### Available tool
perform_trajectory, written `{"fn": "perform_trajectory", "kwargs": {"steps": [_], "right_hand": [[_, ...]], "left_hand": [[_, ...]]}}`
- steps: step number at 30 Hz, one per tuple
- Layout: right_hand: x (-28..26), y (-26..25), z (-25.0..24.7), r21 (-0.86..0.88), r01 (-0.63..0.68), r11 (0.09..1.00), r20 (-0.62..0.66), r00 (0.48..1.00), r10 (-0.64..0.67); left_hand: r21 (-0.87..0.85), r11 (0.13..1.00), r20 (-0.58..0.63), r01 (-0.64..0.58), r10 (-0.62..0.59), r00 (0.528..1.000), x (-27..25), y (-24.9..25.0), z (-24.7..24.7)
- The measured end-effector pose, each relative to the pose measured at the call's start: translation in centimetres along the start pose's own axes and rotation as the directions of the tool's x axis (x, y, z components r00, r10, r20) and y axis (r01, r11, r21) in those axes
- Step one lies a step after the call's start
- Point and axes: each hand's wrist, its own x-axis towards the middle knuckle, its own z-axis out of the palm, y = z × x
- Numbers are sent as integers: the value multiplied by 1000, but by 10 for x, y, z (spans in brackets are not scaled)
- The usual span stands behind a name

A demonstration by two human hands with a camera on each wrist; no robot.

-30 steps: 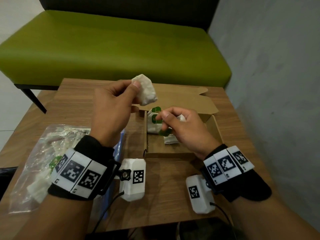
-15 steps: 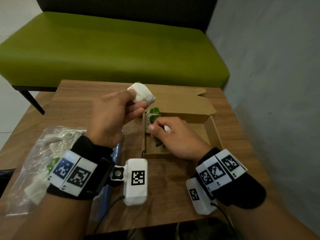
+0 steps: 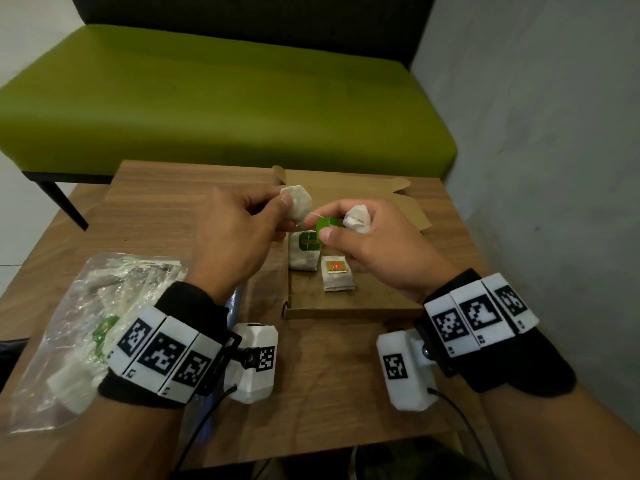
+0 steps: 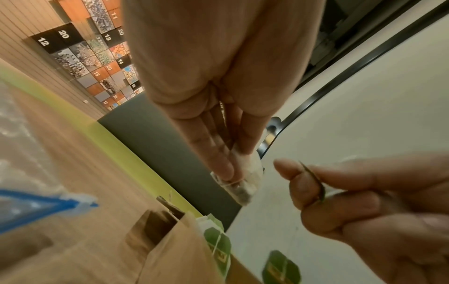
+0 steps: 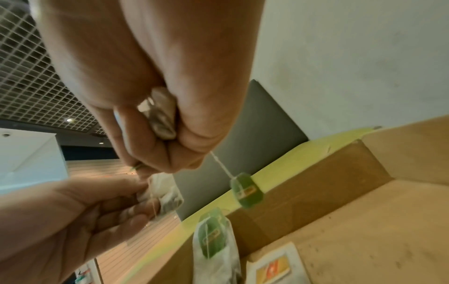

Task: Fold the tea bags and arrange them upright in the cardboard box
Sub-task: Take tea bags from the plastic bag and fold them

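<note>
Holding one tea bag (image 3: 298, 205) pinched in the left hand (image 3: 235, 237), the person is gripping a second tea bag (image 3: 358, 219) and a green tag (image 3: 327, 226) in the right hand (image 3: 377, 247), both above the cardboard box (image 3: 346, 306). Two bags (image 3: 304, 256) are sitting in the box, near its left wall. Judged step: folding. Next, each bag probably needs its string tucked, then standing upright beside those.

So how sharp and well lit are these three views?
Head view: evenly lit and sharp, edges bowed by the wide lens. Left wrist view: blurred, especially the clear plastic bag with blue strip. Right wrist view: the green paper tag on its string and the brown cardboard box are soft, warm-tinted.
</note>
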Motion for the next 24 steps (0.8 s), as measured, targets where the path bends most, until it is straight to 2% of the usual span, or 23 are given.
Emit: {"fn": "perform_trajectory", "kwargs": {"steps": [2, 5, 11, 15, 19, 22, 24], "right_hand": [[3, -2, -2, -86, 44, 995, -86, 995, -51], [9, -6, -2, -215, 132, 968, -212, 961, -178], [14, -13, -1, -336, 220, 916, -259, 913, -315], [15, -11, 0, -374, 227, 899, -292, 891, -346], [17, -8, -1, -394, 230, 890, -324, 871, -369], [18, -6, -1, -340, 215, 915, -324, 887, -329], [18, -6, 0, -214, 181, 960, -328, 912, -245]], "left_hand": [[41, 999, 45, -7, 5, 999, 0, 1, -1], [110, 994, 128, -25, 11, 992, -1, 3, -2], [151, 984, 236, -92, 54, 970, -1, 4, -2], [150, 982, 244, -117, 77, 967, -2, 3, -1], [98, 992, 265, -85, 56, 963, 0, 2, -3], [22, 997, 300, -77, 67, 952, 1, 2, -6], [-32, 998, 306, -62, 69, 950, 0, 4, -7]]}}
